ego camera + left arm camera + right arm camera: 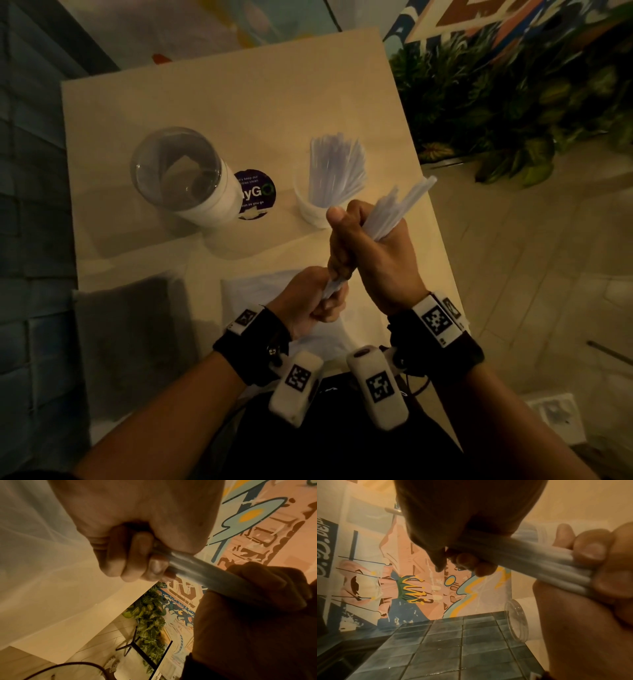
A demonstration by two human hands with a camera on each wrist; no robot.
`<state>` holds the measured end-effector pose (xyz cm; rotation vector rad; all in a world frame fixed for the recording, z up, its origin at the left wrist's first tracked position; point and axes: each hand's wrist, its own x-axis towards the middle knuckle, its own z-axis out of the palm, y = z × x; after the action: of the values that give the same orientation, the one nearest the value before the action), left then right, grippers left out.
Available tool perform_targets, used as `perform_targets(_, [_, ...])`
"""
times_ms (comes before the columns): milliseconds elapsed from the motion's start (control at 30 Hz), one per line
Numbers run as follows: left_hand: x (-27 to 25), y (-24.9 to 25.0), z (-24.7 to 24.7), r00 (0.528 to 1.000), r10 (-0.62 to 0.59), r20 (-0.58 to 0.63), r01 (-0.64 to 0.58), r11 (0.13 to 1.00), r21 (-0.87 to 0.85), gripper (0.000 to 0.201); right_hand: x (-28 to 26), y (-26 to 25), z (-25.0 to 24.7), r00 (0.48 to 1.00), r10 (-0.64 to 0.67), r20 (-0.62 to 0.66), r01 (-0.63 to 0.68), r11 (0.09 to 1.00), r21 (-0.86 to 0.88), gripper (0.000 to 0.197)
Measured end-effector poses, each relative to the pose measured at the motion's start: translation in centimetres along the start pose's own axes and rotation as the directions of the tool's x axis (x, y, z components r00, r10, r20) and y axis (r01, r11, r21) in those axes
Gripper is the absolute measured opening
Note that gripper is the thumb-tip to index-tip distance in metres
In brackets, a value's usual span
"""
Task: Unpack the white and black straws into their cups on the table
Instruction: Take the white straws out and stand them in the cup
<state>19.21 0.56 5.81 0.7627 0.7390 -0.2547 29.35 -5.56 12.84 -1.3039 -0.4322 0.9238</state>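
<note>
The white half of the job looks well under way and the black half untouched: a white cup (313, 210) on the counter (239, 102) already stands full of white straws (337, 171) fanning upward, while the taller clear-topped cup (185, 178) to its left appears empty. Both hands grasp one more bundle of white straws (387, 212), held in the air above the near part of the counter and just beside the filled cup. The right hand (370, 253) is wrapped round the bundle's middle with the free ends sticking out toward the cup; the left hand (313, 303) is clenched round its lower end, fingers (135, 555) curled tight in the left wrist view. Below the hands lies what seems to be the pale straw packet (260, 291), and to its left a dark packet (126, 329), probably the black straws, lying flat and apparently unopened, though the dim light makes that hard to confirm. Left to do, I judge: drop this bundle in with the white straws, then unpack the dark packet into the empty cup
</note>
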Motion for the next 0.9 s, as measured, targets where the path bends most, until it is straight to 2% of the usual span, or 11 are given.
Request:
perform_targets(133, [0.0, 0.2, -0.4, 1.0, 0.017, 0.006, -0.017, 1.0, 0.019, 0.023, 0.5, -0.3, 0.3, 0.998, 0.056, 0.016, -0.057, 0.997, 0.053, 0.048])
perform_targets(233, [0.3, 0.5, -0.4, 0.999, 0.014, -0.047, -0.017, 0.998, -0.065, 0.03, 1.0, -0.9, 0.5, 0.999, -0.029, -0.044, 0.033, 0.997, 0.073, 0.044])
perform_targets(333, [0.5, 1.0, -0.4, 0.994, 0.021, -0.11, -0.041, 0.982, -0.185, 0.035, 1.0, -1.3, 0.7, 0.991, -0.129, -0.023, 0.13, 0.992, 0.006, 0.038])
perform_targets(467, [0.6, 1.4, -0.4, 0.99, 0.048, -0.132, -0.084, 0.956, -0.282, 0.034, 0.7, -0.9, 0.6, 0.994, -0.106, 0.019, 0.107, 0.99, -0.094, 0.041])
perform_targets(633, [0.8, 1.5, -1.0, 0.991, 0.024, -0.13, -0.057, 0.963, -0.264, 0.027, 0.9, -0.3, 0.6, 0.994, -0.11, 0.002, 0.109, 0.986, -0.129, 0.039])
perform_targets(733, [1.1, 2.2, -1.5, 0.972, 0.042, -0.232, -0.083, 0.982, -0.168, 0.027, 2.3, -1.5, 0.3, 0.986, -0.146, -0.077, 0.146, 0.989, -0.008, 0.04])
perform_targets(767, [1.3, 2.5, -2.0, 0.95, 0.112, -0.291, -0.14, 0.987, -0.077, 0.025, 3.0, -2.2, 0.1, 0.978, -0.173, -0.113, 0.178, 0.983, 0.036, 0.041])
perform_targets(800, [1.7, 2.8, -2.6, 0.91, 0.224, -0.35, -0.209, 0.975, 0.08, 0.024, 3.8, -3.1, -0.1, 0.966, -0.211, -0.15, 0.221, 0.973, 0.057, 0.041])
perform_targets(833, [2.0, 3.1, -3.2, 0.846, 0.371, -0.383, -0.271, 0.918, 0.29, 0.022, 4.7, -3.9, -0.4, 0.95, -0.253, -0.181, 0.267, 0.962, 0.059, 0.041])
perform_targets(867, [2.3, 3.4, -3.9, 0.754, 0.538, -0.377, -0.32, 0.802, 0.505, 0.018, 5.6, -4.5, -0.6, 0.934, -0.289, -0.211, 0.306, 0.951, 0.053, 0.04])
perform_targets(900, [2.6, 3.8, -4.4, 0.648, 0.697, -0.308, -0.358, 0.635, 0.684, 0.012, 6.6, -4.9, -0.8, 0.919, -0.315, -0.236, 0.333, 0.942, 0.042, 0.039])
